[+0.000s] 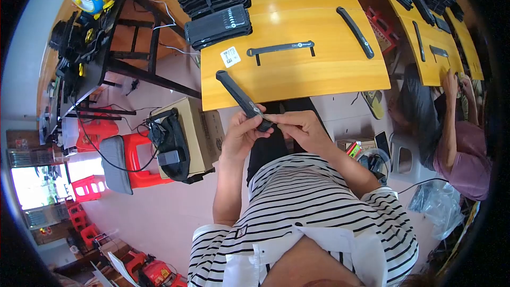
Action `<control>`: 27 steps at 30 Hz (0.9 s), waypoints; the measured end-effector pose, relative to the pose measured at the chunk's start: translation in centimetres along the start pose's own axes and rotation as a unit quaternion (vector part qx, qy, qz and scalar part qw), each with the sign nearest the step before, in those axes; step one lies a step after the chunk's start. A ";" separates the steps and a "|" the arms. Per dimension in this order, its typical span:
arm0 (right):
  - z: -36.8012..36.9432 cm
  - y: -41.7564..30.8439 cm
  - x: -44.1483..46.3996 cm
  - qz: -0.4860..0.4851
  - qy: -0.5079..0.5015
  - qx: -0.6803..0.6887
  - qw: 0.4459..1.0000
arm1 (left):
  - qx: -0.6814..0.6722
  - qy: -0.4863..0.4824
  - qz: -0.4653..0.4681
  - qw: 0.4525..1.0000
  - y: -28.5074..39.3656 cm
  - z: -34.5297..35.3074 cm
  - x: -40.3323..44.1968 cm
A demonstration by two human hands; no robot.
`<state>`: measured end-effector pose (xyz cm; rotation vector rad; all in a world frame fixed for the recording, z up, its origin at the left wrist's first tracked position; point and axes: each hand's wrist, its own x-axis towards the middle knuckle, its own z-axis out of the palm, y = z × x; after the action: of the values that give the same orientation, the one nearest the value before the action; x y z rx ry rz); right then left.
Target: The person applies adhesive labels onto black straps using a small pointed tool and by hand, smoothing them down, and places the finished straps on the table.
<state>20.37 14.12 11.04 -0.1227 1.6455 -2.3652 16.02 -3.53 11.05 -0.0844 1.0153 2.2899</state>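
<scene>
My left hand (pixel 245 132) is closed round the lower end of a long black strap (pixel 234 89), which slants up and left over the table's front edge. My right hand (pixel 302 127) pinches at the strap's lower end, its fingertips meeting the left hand's. On the yellow table (pixel 329 77) lies a second black strap (pixel 281 48) with two short dark tabs pointing down. A third black strap (pixel 356 33) lies slanted at the right. The white label sheet (pixel 230 57) is beside the middle strap.
Stacked black packages (pixel 218 25) stand at the table's back left. An open cardboard box (pixel 199 133) with a black bag is left of my body. At the right, a co-worker (pixel 462 138) handles a small piece at another table (pixel 433 69).
</scene>
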 end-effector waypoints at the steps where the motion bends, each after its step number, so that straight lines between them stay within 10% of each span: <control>1: 0.1 0.2 0.0 -0.081 0.034 -0.108 0.990 | 0.001 0.000 -0.001 1.000 0.0 -0.1 0.0; 20: -2.1 -1.7 -1.7 -0.170 -0.171 -0.401 0.884 | 0.117 -0.102 -0.178 0.972 -0.9 0.8 -1.0; 27: -3.8 -3.0 -0.5 0.209 -0.118 0.074 0.968 | 0.001 -0.079 -0.184 0.980 -1.8 1.0 -1.9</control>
<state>19.52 18.70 12.50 -0.0245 1.2384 -2.0511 18.79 -2.89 11.13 -0.0812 0.8422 1.9261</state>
